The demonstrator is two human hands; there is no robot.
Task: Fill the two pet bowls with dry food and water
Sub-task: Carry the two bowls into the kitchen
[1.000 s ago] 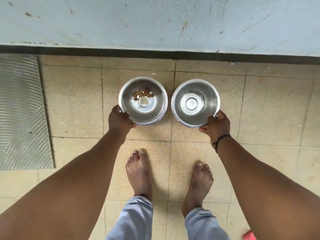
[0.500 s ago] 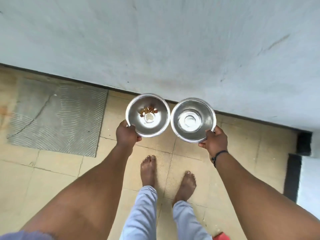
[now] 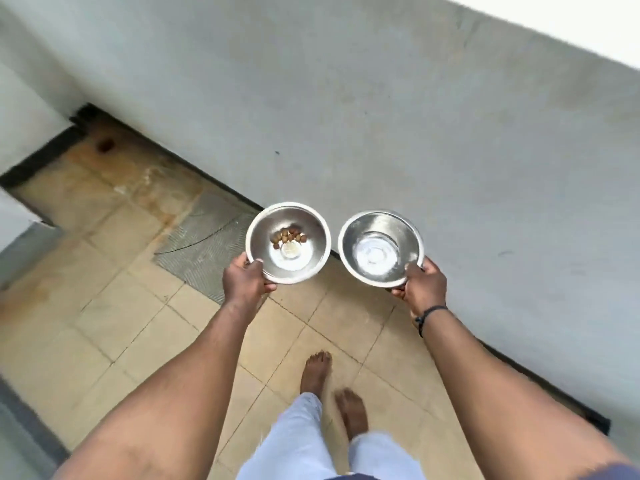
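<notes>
Two steel bowls are held off the tiled floor (image 3: 145, 327), the left hand (image 3: 245, 279) gripping the kibble bowl (image 3: 288, 242) by its near rim and the right hand (image 3: 423, 283) the empty bowl (image 3: 381, 248), so any tilt mid-stride could spill kibble.

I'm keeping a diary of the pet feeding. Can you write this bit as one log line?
left hand: holds kibble bowl | right hand: holds empty bowl | bowls: unfilled
</notes>
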